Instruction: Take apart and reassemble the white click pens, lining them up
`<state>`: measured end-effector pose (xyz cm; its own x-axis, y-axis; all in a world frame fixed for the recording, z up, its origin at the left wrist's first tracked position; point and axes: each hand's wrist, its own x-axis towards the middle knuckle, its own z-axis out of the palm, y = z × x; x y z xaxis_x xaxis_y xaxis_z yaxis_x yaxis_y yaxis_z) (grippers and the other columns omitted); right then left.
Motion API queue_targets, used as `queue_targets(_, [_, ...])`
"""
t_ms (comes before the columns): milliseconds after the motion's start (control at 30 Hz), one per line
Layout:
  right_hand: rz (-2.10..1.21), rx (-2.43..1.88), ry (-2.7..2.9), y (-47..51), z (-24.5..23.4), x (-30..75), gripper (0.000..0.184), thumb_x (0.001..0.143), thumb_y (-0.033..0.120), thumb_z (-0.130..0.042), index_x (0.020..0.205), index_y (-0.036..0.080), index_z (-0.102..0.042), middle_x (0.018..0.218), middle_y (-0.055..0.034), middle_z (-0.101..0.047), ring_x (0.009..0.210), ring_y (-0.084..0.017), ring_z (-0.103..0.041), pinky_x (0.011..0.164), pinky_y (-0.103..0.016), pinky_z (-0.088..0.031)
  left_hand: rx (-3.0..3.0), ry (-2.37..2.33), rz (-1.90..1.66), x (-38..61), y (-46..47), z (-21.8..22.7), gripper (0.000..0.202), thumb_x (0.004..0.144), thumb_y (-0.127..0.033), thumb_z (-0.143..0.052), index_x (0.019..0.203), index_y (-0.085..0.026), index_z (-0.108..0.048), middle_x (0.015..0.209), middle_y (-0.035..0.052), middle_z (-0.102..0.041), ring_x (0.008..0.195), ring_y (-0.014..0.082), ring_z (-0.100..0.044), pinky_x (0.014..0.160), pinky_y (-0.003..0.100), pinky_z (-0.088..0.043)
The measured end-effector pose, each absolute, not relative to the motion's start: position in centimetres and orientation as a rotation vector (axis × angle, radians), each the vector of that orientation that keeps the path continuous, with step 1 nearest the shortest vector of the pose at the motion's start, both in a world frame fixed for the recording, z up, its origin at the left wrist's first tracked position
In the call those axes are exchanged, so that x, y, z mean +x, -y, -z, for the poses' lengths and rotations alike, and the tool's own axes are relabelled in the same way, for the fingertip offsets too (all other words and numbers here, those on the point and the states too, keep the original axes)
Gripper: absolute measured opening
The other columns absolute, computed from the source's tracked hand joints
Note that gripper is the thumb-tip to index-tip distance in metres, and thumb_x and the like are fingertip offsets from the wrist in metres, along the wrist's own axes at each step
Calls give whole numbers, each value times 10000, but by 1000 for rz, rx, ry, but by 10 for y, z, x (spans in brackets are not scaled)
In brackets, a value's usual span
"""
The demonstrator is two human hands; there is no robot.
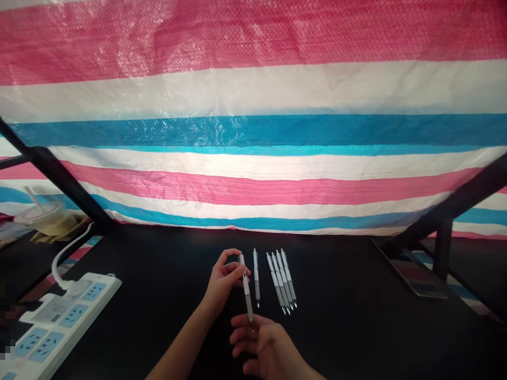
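Over a black tabletop [138, 295], the thumb and fingers of a person's left hand [225, 278] were pinched on the upper white barrel of a retractable pen [246, 287], its gray grip and tip slanting toward the wearer. The right hand [269, 338] was half open below, fingers loosely curled and apart; the pen's tip crossed in front of its index finger, though whether the two touched could not be told. Just to the right of the held pen lay a matching single pen [256, 274], and beyond it four pens [279, 279] side by side, all tips nearest the person. At left, a white cable [54, 266] ran to a power strip [71, 316], with a lidded plastic cup [47, 219] past it. A dark flat device [415, 272] rested at far right, and a pink, white and blue striped sheet [253, 132] hung behind.
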<state>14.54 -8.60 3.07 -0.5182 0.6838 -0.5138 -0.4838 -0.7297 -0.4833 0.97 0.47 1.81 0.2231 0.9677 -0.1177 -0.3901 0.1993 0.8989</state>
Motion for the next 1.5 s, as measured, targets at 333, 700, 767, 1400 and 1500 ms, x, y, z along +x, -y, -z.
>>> queue_targets(333, [-2276, -917, 365, 84, -25, 146, 540, 448, 100, -452, 931, 115, -693, 798, -63, -680, 688, -155, -613, 540, -238, -395, 866, -880, -1154, 8, -7, -20, 431, 736, -354, -742, 1069, -219, -504, 709, 13, -687, 599, 148, -619, 553, 233, -475])
queue_targets(700, [-2329, -1073, 522, 87, -14, 138, 485, 365, 108, -398, 753, 91, -689, 646, -84, -682, 490, -141, -592, 485, -230, -367, 1019, -993, -1176, 2, -10, -27, 420, 786, -386, -670, 1121, -212, -486, 765, 30, -690, 636, 150, -637, 592, 263, -514])
queue_targets(767, [-2351, -1094, 595, 88, -12, 135, 439, 330, 111, -387, 656, 73, -678, 576, -103, -667, 449, -139, -578, 495, -232, -374, 1089, -1036, -1164, 3, -13, -29, 441, 789, -395, -656, 1153, -208, -494, 757, 30, -689, 664, 166, -646, 597, 276, -527])
queue_targets(1400, [-1936, -1397, 1373, 86, -45, 154, 259, 538, 164, -401, 737, 191, -564, 566, -13, -616, 415, -143, -522, 439, -241, -341, 1693, -1402, -1017, 19, -14, -22, 174, 734, -327, -651, 864, -228, -711, 623, -17, -634, 492, 146, -526, 535, 245, -362])
queue_targets(1500, [-1401, -1661, 1545, 74, -54, 174, 160, 690, 186, -513, 839, 217, -561, 708, -26, -607, 681, -196, -586, 611, -288, -368, 1729, -1382, -1014, 16, 3, -30, 138, 771, -326, -627, 824, -232, -712, 560, -24, -597, 505, 157, -511, 529, 247, -336])
